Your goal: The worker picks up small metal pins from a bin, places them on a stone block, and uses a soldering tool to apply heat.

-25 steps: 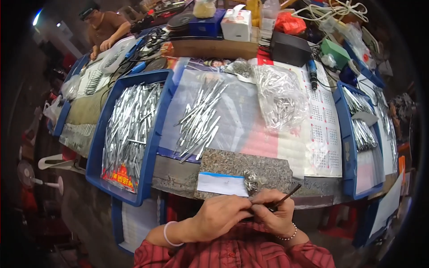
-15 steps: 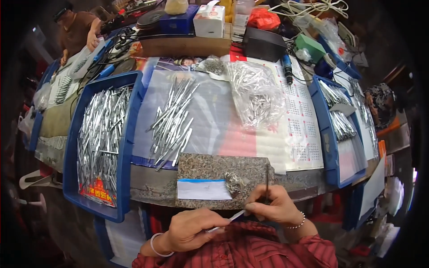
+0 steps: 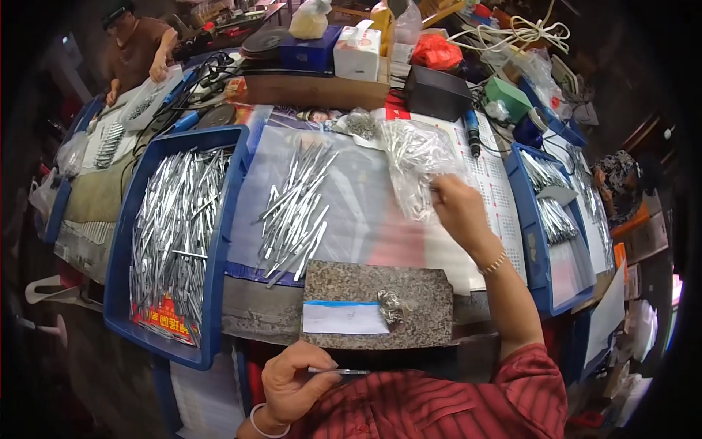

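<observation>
My left hand [image 3: 296,380], low at the table's near edge, pinches a thin silvery metal rod [image 3: 340,372] between thumb and fingers. My right hand [image 3: 457,208] reaches forward to the right edge of a clear plastic bag [image 3: 417,157] full of slim, pale pieces. Its fingers are curled in, and what they hold, if anything, is hidden. Between me and the bag lies a speckled stone slab [image 3: 376,274], carrying a white paper pad [image 3: 344,320] with a blue edge and a small clump of shiny wire-like bits [image 3: 393,309].
Left of centre, loose metal rods [image 3: 296,212] lie on a plastic sheet. A blue tray [image 3: 219,293] full of rods stands left; another blue tray [image 3: 537,282] with bundles stands right. Behind are a black box [image 3: 439,91] and a blue pen-shaped tool [image 3: 472,132]. A person [image 3: 135,51] works far left.
My right hand has left my left hand and stretched forward to the plastic bag. The dark thin stick upright at it earlier no longer shows. My left hand keeps its rod.
</observation>
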Demonstrator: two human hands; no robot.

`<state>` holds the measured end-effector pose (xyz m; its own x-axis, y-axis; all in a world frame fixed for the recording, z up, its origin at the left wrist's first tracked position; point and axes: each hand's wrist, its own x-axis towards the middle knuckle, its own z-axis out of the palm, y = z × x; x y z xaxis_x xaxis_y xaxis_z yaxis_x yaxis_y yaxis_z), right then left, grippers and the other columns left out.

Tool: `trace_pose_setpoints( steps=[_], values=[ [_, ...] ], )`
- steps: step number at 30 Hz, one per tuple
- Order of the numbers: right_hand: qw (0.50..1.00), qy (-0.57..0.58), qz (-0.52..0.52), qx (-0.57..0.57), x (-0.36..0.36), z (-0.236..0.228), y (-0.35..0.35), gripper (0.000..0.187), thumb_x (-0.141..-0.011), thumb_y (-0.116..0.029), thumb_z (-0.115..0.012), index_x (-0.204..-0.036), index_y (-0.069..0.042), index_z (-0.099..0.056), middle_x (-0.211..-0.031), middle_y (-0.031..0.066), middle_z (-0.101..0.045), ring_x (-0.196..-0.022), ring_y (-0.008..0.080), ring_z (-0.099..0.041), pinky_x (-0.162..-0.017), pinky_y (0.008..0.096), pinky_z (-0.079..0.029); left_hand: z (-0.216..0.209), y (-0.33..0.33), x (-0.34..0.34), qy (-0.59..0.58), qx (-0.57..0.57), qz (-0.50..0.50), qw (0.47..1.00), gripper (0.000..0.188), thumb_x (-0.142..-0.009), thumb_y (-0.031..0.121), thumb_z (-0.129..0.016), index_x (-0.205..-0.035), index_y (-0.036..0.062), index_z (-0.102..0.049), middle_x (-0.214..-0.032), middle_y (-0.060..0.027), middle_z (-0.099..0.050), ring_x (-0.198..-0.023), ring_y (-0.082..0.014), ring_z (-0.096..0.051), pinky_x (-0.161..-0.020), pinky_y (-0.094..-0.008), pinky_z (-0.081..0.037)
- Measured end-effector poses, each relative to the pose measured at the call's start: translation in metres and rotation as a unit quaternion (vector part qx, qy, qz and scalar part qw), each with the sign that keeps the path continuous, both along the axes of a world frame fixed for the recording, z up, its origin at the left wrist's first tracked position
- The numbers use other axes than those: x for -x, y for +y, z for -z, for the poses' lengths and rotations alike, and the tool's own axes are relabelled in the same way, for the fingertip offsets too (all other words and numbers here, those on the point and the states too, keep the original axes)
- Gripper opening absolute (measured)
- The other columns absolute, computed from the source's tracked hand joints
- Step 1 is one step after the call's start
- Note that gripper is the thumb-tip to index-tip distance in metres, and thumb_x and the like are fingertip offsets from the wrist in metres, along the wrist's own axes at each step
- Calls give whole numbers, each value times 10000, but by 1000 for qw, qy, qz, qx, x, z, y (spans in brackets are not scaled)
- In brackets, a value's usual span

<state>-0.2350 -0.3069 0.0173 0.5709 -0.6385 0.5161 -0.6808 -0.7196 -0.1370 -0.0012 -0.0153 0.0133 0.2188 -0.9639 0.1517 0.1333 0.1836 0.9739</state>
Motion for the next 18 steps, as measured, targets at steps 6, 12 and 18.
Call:
trace_pose_setpoints(
  steps=[6, 12, 18],
  values=[
    [805, -382, -84, -446, -15, -35, 146, 129, -803, 70, -621, -905, -7, -615, -858, 53, -668, -722, 80, -607, -620, 213, -475, 16, -14, 12, 180, -65, 54, 980, 124, -972, 31, -532, -1037, -39, -610, -869, -80, -624, -722, -114, -625, -665, -227, -515],
    [846, -291, -137, -424, -30, -18, 192, 129, -767, 30, -713, -875, -23, -666, -722, 76, -633, -586, 142, -593, -526, 263, -452, 14, -27, 25, 233, -72, 52, 968, 268, -1002, 209, -535, -1116, -21, -612, -829, -38, -637, -701, -69, -616, -654, -196, -497],
    [885, -225, -179, -366, -35, -23, 201, 230, -727, 42, -695, -944, -36, -703, -671, 80, -609, -503, 174, -571, -455, 269, -420, 15, -16, 23, 289, -70, 16, 955, 286, -1001, 219, -530, -1114, -33, -604, -872, -55, -640, -675, -86, -614, -630, -205, -500]
  ],
)
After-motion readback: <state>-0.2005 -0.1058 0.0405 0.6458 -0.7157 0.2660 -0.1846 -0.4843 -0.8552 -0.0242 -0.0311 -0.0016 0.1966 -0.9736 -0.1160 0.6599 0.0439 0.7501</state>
